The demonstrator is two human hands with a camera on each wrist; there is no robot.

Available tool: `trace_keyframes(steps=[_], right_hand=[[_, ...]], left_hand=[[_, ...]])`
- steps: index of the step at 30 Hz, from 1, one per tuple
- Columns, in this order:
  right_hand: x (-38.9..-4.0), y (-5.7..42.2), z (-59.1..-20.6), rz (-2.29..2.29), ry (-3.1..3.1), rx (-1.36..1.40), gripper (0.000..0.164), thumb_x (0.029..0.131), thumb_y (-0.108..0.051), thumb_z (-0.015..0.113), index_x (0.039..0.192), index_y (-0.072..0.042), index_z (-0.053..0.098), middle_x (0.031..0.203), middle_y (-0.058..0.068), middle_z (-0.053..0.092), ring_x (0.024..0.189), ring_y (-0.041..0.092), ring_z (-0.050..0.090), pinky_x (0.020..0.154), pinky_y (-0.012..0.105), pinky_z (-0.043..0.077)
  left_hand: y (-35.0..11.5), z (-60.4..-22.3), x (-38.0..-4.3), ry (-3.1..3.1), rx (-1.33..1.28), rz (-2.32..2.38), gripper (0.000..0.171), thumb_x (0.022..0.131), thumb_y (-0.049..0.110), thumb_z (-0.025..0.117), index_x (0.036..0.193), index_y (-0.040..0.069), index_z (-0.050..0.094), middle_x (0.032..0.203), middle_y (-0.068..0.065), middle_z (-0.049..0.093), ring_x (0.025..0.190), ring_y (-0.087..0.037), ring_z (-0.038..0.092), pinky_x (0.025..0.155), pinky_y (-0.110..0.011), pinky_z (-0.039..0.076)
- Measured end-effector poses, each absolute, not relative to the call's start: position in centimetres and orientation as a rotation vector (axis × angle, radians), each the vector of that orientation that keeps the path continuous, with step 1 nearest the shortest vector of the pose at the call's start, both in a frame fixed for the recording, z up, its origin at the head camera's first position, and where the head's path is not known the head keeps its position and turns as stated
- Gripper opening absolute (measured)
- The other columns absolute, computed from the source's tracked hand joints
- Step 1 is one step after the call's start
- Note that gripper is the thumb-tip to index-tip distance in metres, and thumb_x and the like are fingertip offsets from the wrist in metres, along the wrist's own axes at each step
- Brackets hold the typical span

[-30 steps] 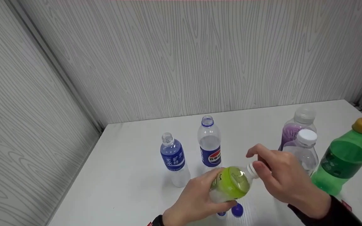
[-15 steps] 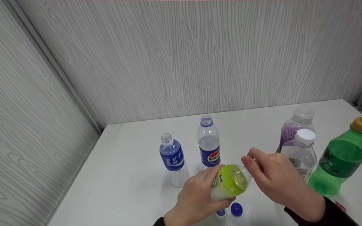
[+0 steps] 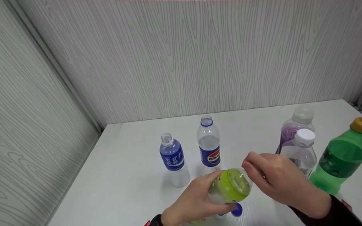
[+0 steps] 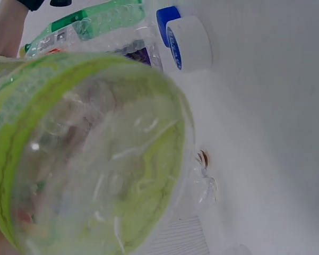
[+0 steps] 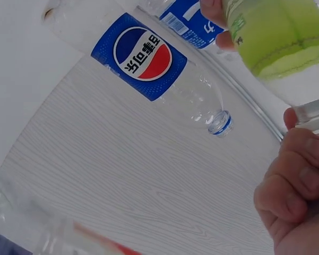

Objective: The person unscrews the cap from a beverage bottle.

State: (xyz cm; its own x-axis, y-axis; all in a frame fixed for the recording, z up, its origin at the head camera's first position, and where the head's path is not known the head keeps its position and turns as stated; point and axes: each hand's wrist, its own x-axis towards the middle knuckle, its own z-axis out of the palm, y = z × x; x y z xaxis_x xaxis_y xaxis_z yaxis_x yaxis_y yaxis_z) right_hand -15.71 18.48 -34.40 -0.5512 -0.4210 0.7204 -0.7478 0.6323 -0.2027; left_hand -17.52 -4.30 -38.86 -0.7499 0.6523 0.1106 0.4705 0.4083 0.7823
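My left hand (image 3: 196, 201) grips a clear plastic bottle (image 3: 233, 186) with a lime-green label, tilted so its neck points right. The fingers of my right hand (image 3: 281, 182) curl round its neck end, covering the cap. In the right wrist view, the curled fingers (image 5: 292, 180) sit right at the neck below the green label. The bottle's base fills much of the left wrist view. Just behind the hands stand two uncapped bottles, a Pepsi bottle (image 3: 210, 152) and a blue-labelled bottle (image 3: 172, 158).
At right stand a green bottle (image 3: 341, 157) with an orange cap, a clear bottle (image 3: 298, 152) with a white cap, and a purple-labelled bottle (image 3: 291, 128). A blue cap (image 3: 237, 209) and a white cap (image 4: 191, 45) lie on the white table (image 3: 121, 175) below the left hand.
My right hand has come in from the right and closed over the bottle's white cap, which showed one second ago. The bottle shifted slightly in my left hand; the standing bottles stayed put.
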Motion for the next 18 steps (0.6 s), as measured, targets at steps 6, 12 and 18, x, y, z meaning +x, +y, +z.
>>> trace_keyframes(steps=[6,12,18], right_hand=[[-15.90,19.09,-34.28,0.570,-2.173,1.019,0.015,0.087,-0.009,0.065,0.095,-0.021,0.064,0.083,-0.012,0.064,0.069,-0.003,0.053,0.063,0.008,0.048],[-15.66,19.14,-34.03,0.530,-2.232,0.986,0.015,0.089,-0.012,0.063,0.100,-0.022,0.067,0.086,-0.010,0.065,0.072,-0.001,0.054,0.064,0.011,0.051],[-15.14,18.87,-33.69,0.538,-2.384,0.766,0.029,0.087,-0.027,0.067,0.116,-0.025,0.065,0.077,-0.015,0.056,0.065,-0.006,0.043,0.054,0.012,0.045]], left_hand=[[-4.49,-38.73,-17.87,2.360,0.973,1.280,0.050,0.081,0.045,0.071,0.125,0.042,0.047,0.115,0.019,0.062,0.104,0.004,0.059,0.095,-0.018,0.048],[-4.49,-38.75,-17.78,2.416,0.933,1.264,0.055,0.081,0.048,0.071,0.129,0.043,0.044,0.121,0.022,0.060,0.107,0.005,0.058,0.100,-0.022,0.047],[-4.32,-38.77,-17.28,2.574,0.978,1.215,0.059,0.080,0.052,0.070,0.132,0.041,0.042,0.124,0.022,0.059,0.110,0.004,0.059,0.100,-0.025,0.049]])
